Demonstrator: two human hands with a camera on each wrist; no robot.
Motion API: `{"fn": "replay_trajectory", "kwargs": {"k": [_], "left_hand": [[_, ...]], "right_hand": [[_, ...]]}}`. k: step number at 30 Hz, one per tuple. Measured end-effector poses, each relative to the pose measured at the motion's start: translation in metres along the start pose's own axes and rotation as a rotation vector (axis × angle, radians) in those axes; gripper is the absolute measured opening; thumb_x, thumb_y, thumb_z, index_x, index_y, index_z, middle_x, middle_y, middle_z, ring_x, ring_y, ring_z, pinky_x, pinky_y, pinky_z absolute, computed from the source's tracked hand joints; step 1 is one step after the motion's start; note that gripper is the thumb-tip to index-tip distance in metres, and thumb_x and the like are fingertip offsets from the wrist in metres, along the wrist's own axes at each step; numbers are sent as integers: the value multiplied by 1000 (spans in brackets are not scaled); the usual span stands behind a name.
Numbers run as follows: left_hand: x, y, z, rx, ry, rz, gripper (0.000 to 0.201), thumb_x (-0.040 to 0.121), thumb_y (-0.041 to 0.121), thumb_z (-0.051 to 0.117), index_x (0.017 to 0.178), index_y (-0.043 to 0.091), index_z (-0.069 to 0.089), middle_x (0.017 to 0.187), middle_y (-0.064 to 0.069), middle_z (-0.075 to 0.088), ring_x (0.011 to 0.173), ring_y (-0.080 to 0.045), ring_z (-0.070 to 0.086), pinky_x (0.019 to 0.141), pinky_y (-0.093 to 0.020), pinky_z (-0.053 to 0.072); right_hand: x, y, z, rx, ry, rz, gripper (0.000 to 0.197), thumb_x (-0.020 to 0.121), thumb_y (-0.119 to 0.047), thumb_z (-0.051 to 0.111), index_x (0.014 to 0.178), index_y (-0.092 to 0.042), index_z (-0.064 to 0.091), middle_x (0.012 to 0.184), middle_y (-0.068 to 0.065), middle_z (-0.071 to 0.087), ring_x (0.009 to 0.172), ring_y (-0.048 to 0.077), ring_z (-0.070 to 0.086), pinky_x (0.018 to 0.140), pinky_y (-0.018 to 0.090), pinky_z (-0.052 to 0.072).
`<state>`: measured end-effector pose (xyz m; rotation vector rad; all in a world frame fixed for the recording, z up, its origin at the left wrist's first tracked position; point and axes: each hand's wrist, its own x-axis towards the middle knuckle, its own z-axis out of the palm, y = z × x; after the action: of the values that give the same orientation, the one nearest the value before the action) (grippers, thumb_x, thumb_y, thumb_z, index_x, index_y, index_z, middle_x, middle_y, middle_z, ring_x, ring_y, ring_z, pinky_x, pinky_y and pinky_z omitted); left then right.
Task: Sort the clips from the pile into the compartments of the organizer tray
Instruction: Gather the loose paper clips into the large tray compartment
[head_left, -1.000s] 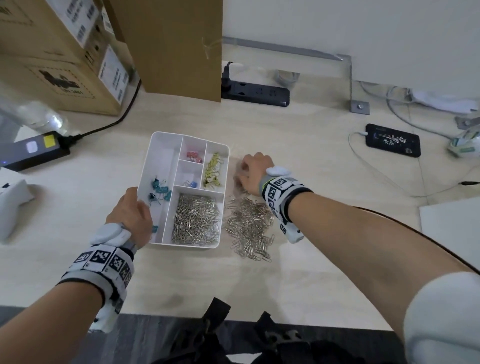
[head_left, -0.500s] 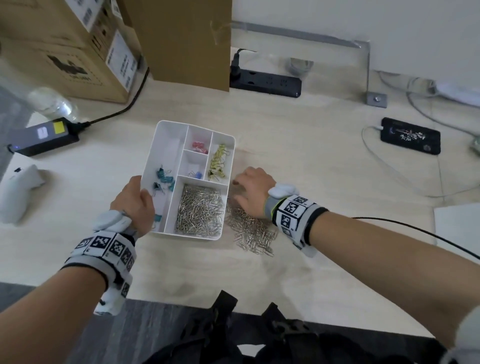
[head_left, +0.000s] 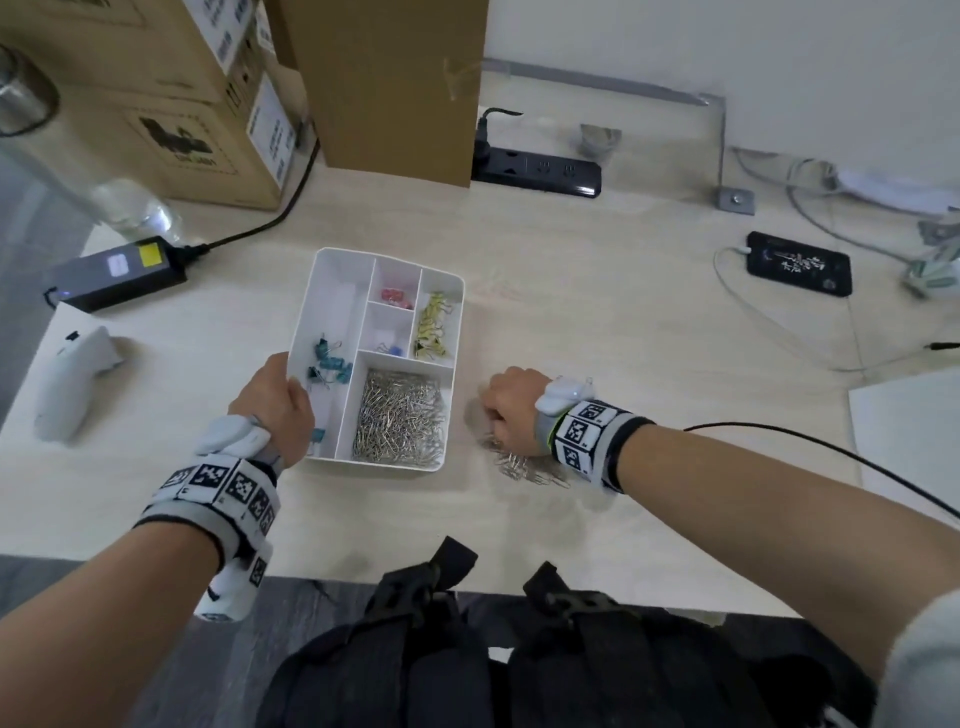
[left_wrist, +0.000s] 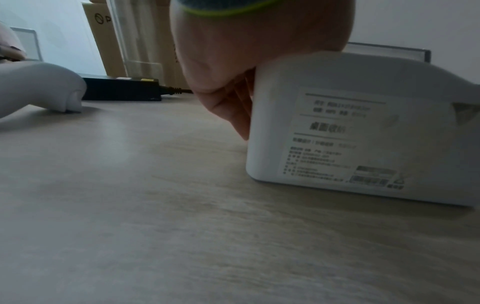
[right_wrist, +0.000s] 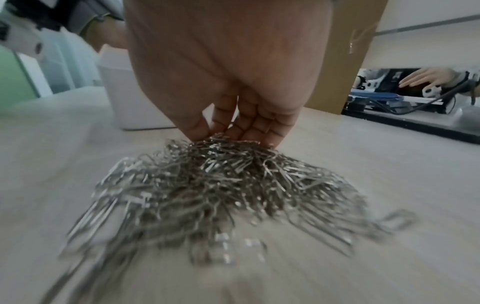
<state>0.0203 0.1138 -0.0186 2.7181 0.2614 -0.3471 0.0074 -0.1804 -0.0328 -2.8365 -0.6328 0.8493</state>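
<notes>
- White organizer tray (head_left: 332, 270) sits on the desk (head_left: 597, 322), sorted clips filling its compartments.
- Silver paper clip pile (right_wrist: 221, 185) lies just right of it.

1. You have one organizer tray (head_left: 452, 332) with five compartments.
2. One loose pile of silver paper clips (right_wrist: 221, 185) lies at the tray's 3 o'clock; too many to count.
3. Two cardboard boxes (head_left: 156, 93) stand at 11 o'clock.
4. One power strip (head_left: 540, 171) lies at 1 o'clock.
5. One phone (head_left: 800, 270) lies at 2 o'clock.
</notes>
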Motion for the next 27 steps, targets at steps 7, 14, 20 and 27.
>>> {"fn": "replay_trajectory", "kwargs": {"k": [7, 14, 20, 27], "left_hand": [[0, -1, 8, -32, 4, 55, 22, 97, 20, 35, 114, 9, 44, 105, -18, 60, 85, -40, 57, 72, -37, 40], [3, 11, 12, -47, -2, 68, 20, 97, 15, 36, 112, 3, 43, 102, -22, 57, 81, -37, 55, 69, -37, 38], [1, 11, 11, -61, 29, 97, 21, 97, 16, 36, 111, 1, 42, 98, -24, 56, 79, -39, 56, 68, -41, 42], [1, 14, 17, -59, 72, 148, 19, 96, 16, 38, 107, 2, 42, 94, -23, 56, 74, -41, 56, 64, -41, 43]], "right_hand": [[-42, 50, 9, 297, 288, 604, 32, 90, -42, 53, 115, -22, 54, 111, 3, 54, 101, 25, 52, 84, 38, 49], [-29, 55, 19, 525, 276, 808, 46, 84, -52, 57, 117, -20, 55, 118, 8, 54, 98, 26, 59, 85, 40, 54], [-31, 15, 20, 335, 183, 590, 59, 76, -63, 59, 124, -31, 45, 127, 3, 44, 114, 25, 46, 92, 44, 47], [-58, 0, 36, -27, 73, 329, 87, 69, -65, 57, 141, -44, 13, 151, 5, 16, 131, 31, 27, 98, 51, 40]]}}
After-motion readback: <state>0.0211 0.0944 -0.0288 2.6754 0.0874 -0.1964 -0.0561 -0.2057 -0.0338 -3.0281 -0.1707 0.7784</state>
